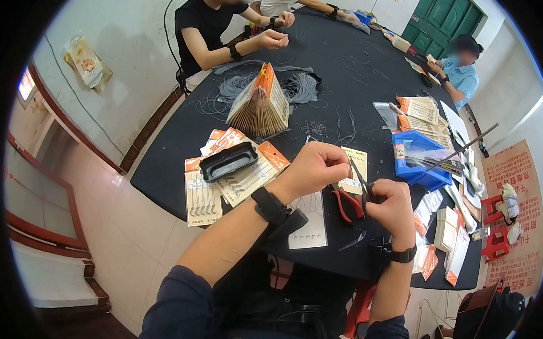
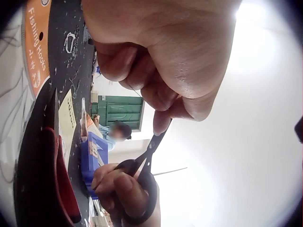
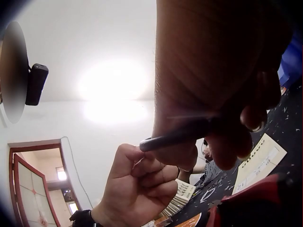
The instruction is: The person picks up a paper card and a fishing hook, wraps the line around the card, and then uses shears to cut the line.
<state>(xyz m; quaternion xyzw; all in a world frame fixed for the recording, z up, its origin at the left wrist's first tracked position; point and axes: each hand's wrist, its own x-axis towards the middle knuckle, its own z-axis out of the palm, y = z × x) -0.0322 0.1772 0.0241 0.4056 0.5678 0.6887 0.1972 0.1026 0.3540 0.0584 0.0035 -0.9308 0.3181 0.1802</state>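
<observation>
The left hand (image 1: 319, 165) has its fingers curled, thumb and index fingertip pressed together at the scissors' tips; anything between them is too small to make out. Black scissors (image 2: 150, 147) are gripped by the right hand (image 1: 393, 207), fingers through the handle loops, blades pointing at the left fingertips. In the right wrist view, the right hand (image 3: 213, 94) hides most of the scissors. Beneath the hands lie red-handled pliers (image 1: 348, 205), a cream card (image 1: 356, 160) and a clear-covered card with a row of holes (image 1: 308, 237).
Left on the black table (image 1: 164, 173) are fishing-hook packets (image 1: 202, 202), a black tray (image 1: 229, 162) and a fanned card stack (image 1: 260, 110) beside coiled line (image 1: 301, 88). A blue bin (image 1: 420, 158) and more packets (image 1: 447, 229) stand right. Other people sit around the table.
</observation>
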